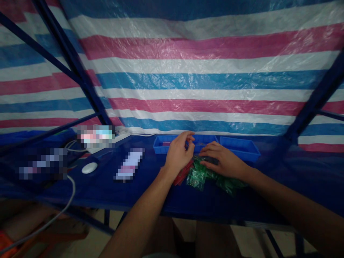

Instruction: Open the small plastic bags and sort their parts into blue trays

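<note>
My left hand (180,152) is over the front edge of a long blue plastic tray (158,146), its fingers curled in towards the thumb. Whatever lies between those fingertips is too small or hidden to make out. Beneath its wrist lie red packets (183,174). My right hand (223,159) bends over a heap of shiny green plastic packets (197,175). A dark, slim object (210,159) shows between its fingers and thumb; its kind is unclear. Beyond this hand stands a second blue tray (239,147).
A phone (129,165) and a white computer mouse (89,168) lie to the left on the blue table (150,195). Further left are a white power strip (107,143), a white cable (72,193) and blurred items. Blue metal posts (88,89) and a striped tarpaulin (204,79) stand behind.
</note>
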{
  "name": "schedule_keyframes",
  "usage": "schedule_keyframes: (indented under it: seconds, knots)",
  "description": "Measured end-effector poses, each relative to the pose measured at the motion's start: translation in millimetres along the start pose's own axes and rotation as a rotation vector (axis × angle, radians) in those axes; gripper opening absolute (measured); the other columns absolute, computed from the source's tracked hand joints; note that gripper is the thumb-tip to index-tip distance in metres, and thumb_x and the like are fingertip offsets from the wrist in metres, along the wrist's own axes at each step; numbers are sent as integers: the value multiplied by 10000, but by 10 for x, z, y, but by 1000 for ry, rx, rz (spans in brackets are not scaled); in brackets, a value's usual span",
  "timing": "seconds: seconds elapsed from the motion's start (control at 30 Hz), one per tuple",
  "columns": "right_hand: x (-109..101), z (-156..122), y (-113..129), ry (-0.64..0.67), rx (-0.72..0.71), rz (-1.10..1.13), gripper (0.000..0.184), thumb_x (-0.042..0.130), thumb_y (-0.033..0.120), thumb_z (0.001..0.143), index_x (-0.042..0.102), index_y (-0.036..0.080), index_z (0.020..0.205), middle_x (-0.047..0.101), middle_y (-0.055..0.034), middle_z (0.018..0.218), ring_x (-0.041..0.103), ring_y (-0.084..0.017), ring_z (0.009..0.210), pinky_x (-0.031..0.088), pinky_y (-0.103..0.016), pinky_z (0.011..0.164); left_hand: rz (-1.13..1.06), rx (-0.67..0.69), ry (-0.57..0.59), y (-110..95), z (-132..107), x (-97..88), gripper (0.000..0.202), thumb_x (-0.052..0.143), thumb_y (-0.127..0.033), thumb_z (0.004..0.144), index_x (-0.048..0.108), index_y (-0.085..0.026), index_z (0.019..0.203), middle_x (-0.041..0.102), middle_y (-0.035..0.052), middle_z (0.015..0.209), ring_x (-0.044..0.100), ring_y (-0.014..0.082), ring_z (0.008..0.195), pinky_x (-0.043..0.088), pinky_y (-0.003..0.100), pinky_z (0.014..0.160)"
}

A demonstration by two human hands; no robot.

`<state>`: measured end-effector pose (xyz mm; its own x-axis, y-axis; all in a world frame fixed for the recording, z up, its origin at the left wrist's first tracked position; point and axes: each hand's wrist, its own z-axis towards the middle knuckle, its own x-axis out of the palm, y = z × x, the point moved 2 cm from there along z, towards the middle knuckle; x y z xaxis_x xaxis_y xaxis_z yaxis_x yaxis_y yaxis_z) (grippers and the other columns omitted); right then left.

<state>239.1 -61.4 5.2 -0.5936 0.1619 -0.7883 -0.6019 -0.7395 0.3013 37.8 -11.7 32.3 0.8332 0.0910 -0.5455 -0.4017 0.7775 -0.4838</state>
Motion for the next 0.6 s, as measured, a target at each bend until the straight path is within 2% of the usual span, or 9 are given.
schedule_keyframes:
  seconds: [0.1, 0.2, 0.3, 0.47, 0.6]
  knots:
    - [62, -73, 17, 31, 21, 63, 268, 700, 322, 968, 768, 312, 1227, 767, -76, 1227, 680, -300, 1163, 521, -512, 1038, -1, 8, 9, 0, -3, 6, 348, 540, -107, 958, 629, -203, 1281, 754, 62, 1135, 717, 206, 1014, 579, 345, 915]
    - [96, -96, -38, -2, 96, 66, 247, 659, 231, 975, 775, 321, 1173, 795, -47, 1137, 718, -281, 1074, 551, -474, 966, 2, 8, 22, 5, -2, 17, 347, 547, -102, 945, 636, -203, 1266, 756, 58, 1119, 720, 208, 1008, 575, 349, 922]
    - [97, -96, -88, -32, 167, 16, 193, 665, 229, 967, 782, 307, 1099, 802, -40, 1053, 736, -278, 981, 557, -455, 906, 7, 13, 34, 0, -1, 23, 355, 554, -95, 931, 637, -200, 1260, 756, 58, 1101, 720, 211, 1001, 570, 350, 909]
    - [59, -103, -88, -13, 150, -53, 172, 632, 216, 979, 761, 283, 1071, 783, -50, 1024, 726, -275, 960, 547, -433, 876, -3, 17, 56, -14, 1, 31, 359, 546, -94, 929, 637, -192, 1262, 753, 62, 1105, 720, 210, 1004, 571, 343, 904]
    - [7, -99, -62, -75, 130, -66, 176, 605, 199, 987, 739, 273, 1075, 771, -67, 1038, 707, -282, 986, 544, -448, 899, -1, 30, 83, -10, 0, 44, 361, 562, -106, 931, 636, -193, 1274, 755, 65, 1122, 721, 217, 1027, 568, 364, 962]
